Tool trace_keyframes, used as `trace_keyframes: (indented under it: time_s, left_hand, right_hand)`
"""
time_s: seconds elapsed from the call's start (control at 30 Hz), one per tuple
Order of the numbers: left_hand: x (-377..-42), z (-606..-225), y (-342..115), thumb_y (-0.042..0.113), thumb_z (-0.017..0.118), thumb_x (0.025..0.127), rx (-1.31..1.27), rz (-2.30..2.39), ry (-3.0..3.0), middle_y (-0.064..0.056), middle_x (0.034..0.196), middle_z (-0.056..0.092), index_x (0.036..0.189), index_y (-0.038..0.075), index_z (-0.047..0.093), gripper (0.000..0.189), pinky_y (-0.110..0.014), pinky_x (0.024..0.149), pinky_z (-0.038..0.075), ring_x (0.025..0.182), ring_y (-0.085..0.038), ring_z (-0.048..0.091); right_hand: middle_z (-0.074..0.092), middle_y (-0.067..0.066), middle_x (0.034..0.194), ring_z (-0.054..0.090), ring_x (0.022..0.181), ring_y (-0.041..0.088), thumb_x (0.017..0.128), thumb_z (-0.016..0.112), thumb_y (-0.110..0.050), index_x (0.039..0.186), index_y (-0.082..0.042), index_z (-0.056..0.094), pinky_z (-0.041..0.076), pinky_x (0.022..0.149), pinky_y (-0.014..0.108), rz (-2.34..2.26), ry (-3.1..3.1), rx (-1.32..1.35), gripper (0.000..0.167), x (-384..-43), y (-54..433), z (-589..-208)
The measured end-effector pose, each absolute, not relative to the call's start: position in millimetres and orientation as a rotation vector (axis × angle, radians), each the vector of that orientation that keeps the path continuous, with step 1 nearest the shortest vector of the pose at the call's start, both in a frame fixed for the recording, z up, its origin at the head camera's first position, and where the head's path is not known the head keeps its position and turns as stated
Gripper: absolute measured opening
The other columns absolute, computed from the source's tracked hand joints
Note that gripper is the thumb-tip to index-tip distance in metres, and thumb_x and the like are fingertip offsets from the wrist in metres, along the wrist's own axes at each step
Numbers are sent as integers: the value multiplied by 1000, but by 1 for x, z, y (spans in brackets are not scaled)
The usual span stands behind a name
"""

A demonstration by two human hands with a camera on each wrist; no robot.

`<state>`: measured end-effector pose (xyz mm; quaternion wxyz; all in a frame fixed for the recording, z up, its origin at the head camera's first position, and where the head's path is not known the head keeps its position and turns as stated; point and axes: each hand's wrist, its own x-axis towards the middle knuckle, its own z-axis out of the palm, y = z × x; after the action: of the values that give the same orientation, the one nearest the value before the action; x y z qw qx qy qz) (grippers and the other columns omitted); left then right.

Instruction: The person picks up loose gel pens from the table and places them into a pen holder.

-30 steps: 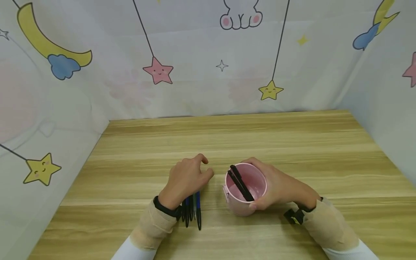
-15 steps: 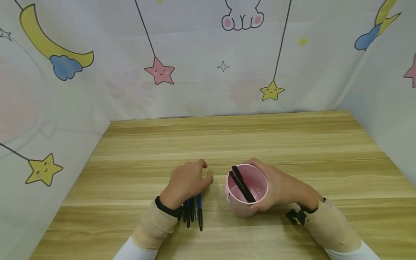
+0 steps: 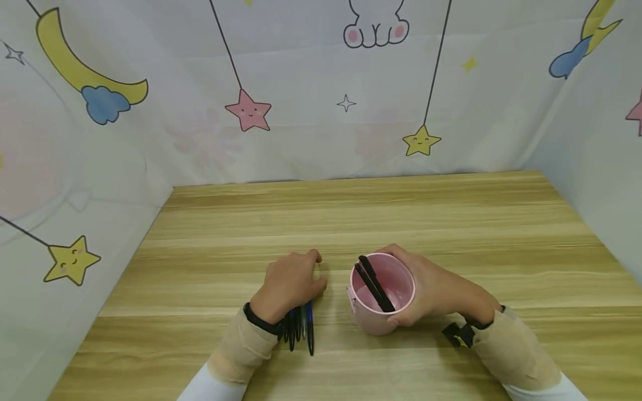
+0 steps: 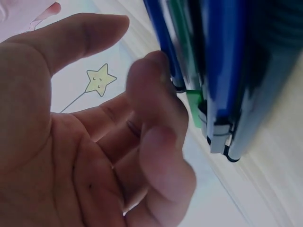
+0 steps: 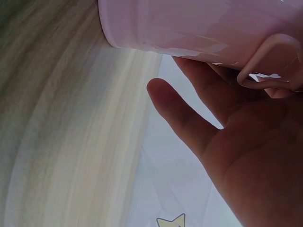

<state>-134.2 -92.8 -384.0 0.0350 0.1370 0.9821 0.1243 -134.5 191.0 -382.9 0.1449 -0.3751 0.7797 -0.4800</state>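
In the head view my right hand point(image 3: 431, 289) holds a pink cup point(image 3: 376, 323) by its right side. Two black pens point(image 3: 375, 287) lean inside the cup. The right wrist view has the pink cup point(image 5: 199, 28) with its small loop handle point(image 5: 277, 52) by the palm. My left hand point(image 3: 290, 283) is over a row of pens point(image 3: 303, 328) lying on the table, partly hidden by hand and wrist. In the left wrist view these blue, green and grey pens point(image 4: 222, 80) lie just past the loosely bent fingers point(image 4: 163, 146). A gap separates thumb and fingers, with nothing between them.
The wooden table point(image 3: 351, 217) carries the cup and pens. Pale cloth walls point(image 3: 301, 150) printed with stars and moons enclose its back and sides. A black wrist strap point(image 3: 261, 320) circles the left wrist, and a small black device point(image 3: 458, 335) sits under the right wrist.
My left hand has lowered slightly and drawn back towards the pens. My right hand and the cup stay in place; the whole head view has shifted a little.
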Motion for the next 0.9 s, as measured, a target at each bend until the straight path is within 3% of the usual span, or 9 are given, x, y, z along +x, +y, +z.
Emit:
trace_keyframes:
  time_s: [0.37, 0.9]
  left_hand:
    - [-134, -388, -90, 19, 73, 82, 456, 359, 2983, -4, 93, 72, 108, 11, 72, 27, -36, 45, 44, 63, -16, 58]
    - [-135, -387, -88, 12, 70, 77, 503, 409, 2986, -2, 85, 69, 101, 10, 72, 25, -34, 44, 42, 61, -15, 54]
  right_hand:
    - [63, -6, 126, 61, 115, 20, 63, 96, -32, 138, -27, 48, 51, 95, 40, -1394, 2223, -1068, 89, -136, 192, -385]
    - [63, -5, 127, 61, 116, 19, 61, 96, -31, 138, -23, 48, 50, 96, 40, -1386, 2219, -1083, 91, -135, 191, -382]
